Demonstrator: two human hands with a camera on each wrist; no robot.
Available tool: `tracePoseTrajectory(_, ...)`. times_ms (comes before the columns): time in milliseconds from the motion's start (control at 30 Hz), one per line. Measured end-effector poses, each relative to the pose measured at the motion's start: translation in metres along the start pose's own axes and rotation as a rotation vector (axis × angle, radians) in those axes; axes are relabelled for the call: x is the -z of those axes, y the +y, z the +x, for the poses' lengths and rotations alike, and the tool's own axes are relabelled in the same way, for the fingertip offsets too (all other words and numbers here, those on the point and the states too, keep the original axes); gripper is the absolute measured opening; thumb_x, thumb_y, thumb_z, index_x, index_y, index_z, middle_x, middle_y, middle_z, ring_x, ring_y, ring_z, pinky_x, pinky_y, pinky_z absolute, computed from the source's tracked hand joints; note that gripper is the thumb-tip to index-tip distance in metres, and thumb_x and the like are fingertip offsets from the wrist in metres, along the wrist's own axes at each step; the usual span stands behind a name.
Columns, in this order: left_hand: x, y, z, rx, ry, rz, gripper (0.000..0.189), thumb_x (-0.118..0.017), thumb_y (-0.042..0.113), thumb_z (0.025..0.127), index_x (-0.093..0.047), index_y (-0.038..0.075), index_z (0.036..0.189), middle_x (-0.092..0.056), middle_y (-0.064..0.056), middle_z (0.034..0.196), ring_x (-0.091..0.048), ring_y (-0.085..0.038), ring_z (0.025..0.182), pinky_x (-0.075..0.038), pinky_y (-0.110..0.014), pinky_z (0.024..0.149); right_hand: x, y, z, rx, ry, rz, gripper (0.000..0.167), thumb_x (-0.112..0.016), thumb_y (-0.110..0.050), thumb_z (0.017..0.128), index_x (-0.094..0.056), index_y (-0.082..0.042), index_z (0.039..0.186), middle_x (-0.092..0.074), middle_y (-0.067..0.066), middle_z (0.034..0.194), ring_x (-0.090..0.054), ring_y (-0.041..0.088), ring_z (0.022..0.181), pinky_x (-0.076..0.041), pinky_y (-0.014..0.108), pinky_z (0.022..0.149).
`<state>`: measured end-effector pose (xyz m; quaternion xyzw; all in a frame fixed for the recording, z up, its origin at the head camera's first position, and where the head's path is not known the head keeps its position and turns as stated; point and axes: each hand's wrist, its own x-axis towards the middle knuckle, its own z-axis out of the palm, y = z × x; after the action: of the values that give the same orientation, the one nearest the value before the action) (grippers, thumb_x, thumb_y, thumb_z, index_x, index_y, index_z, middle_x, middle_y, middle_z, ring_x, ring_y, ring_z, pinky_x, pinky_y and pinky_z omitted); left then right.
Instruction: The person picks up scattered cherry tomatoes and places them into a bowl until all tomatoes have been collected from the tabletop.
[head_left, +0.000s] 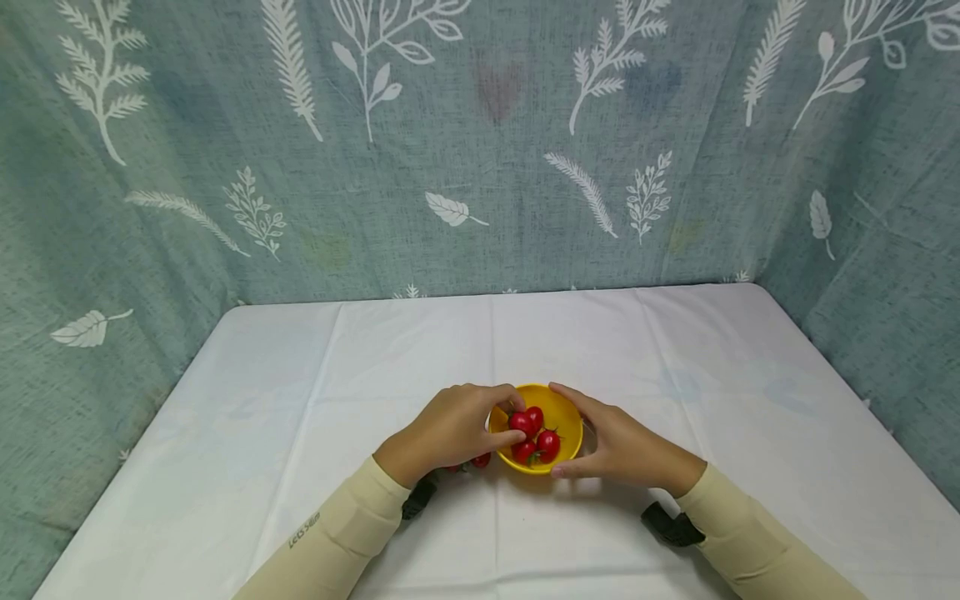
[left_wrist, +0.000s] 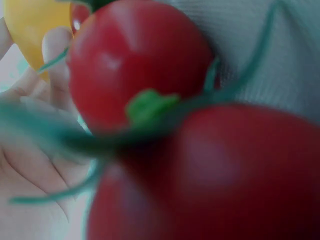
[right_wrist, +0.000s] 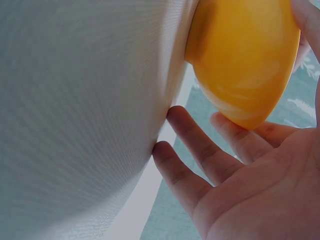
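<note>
A yellow bowl (head_left: 564, 414) stands on the white cloth with several red cherry tomatoes (head_left: 548, 445) in it. My left hand (head_left: 461, 423) reaches over its left rim, thumb and fingers pinching a cherry tomato (head_left: 520, 424) among the others. From the right, my right hand (head_left: 626, 442) holds the bowl between thumb and fingers; in the right wrist view its other fingers spread below the yellow side (right_wrist: 240, 60). Under the left wrist, more cherry tomatoes (head_left: 481, 459) lie on the cloth, partly hidden; two with green stems (left_wrist: 140, 60) fill the left wrist view.
The white-clothed table (head_left: 405, 350) extends around the bowl on all sides. A green-grey curtain (head_left: 480, 192) with white leaf prints closes off the back and both sides. Dark wrist straps (head_left: 672, 525) sit under the beige sleeves (head_left: 337, 533).
</note>
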<state>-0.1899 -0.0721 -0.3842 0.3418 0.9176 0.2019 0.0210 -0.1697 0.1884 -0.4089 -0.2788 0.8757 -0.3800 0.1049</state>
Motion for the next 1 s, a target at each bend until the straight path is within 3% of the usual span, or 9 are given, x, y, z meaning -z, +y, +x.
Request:
tracePoseTrajectory(600,0.008,-0.003,0.0,-0.029,0.028,-0.01,0.03,-0.073,0.038,0.091,-0.069,0.02,0.115,-0.074,0.01,0.107,-0.069,-0.007,0.095,-0.056,-0.03,0.086,0.0,-0.002,-0.001,-0.003,-0.007,0.019,0.105,-0.083,-0.048,0.078,-0.026,-0.009,0.158,-0.042,0.011,0.156,-0.045,0.03,0.142,-0.034,0.054,0.115)
tracePoseTrajectory(733,0.012,-0.004,-0.001,-0.042,0.046,-0.002,0.027,-0.07,0.036,0.093,-0.069,0.02,0.115,-0.074,0.01,0.106,-0.067,-0.007,0.082,-0.055,-0.033,0.087,0.001,-0.002,-0.002,-0.005,-0.006,0.02,0.105,-0.083,-0.048,0.078,-0.026,-0.01,0.158,-0.043,0.01,0.156,-0.045,0.029,0.142,-0.033,0.054,0.116)
tracePoseTrajectory(867,0.018,-0.005,-0.002,-0.02,0.044,-0.023,0.024,-0.068,0.033,0.095,-0.069,0.022,0.116,-0.074,0.012,0.107,-0.056,-0.004,0.06,-0.053,-0.028,0.074,0.001,-0.001,-0.001,-0.005,-0.009,0.03,0.105,-0.083,-0.048,0.077,-0.026,-0.01,0.158,-0.043,0.009,0.156,-0.045,0.029,0.143,-0.032,0.054,0.116)
tracePoseTrajectory(1000,0.025,-0.008,-0.005,0.029,0.035,-0.054,0.022,-0.068,0.031,0.095,-0.069,0.023,0.116,-0.072,0.014,0.106,-0.049,-0.003,0.054,-0.048,-0.023,0.058,0.0,-0.001,0.0,-0.014,-0.009,0.042,0.105,-0.084,-0.047,0.077,-0.028,-0.01,0.157,-0.045,0.008,0.155,-0.045,0.028,0.142,-0.031,0.055,0.117)
